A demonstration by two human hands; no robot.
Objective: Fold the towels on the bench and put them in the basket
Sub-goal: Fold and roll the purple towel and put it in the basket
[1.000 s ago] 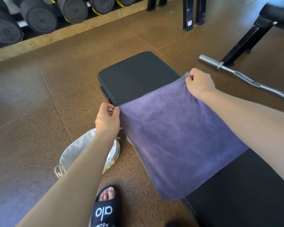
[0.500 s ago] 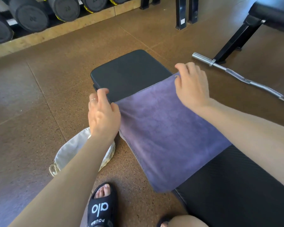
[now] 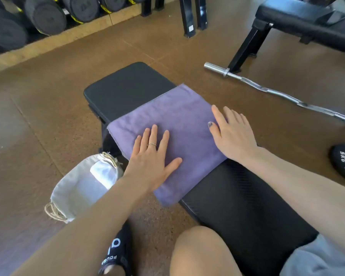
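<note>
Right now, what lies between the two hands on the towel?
Only bare purple towel lies between the left hand and the right hand, as the head view shows.

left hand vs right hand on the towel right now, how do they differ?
The left hand lies wholly on the purple towel and wears a ring; the right hand rests at the towel's right edge, partly over the bench, with no ring visible. Both are flat, fingers straight.

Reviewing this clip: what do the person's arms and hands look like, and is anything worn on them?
Both forearms are bare, with no sleeves in view. The left hand wears a thin ring on one finger. The right hand has no ring that shows; its thumbnail carries dark polish. No gloves, watch or bracelets are visible.
</note>
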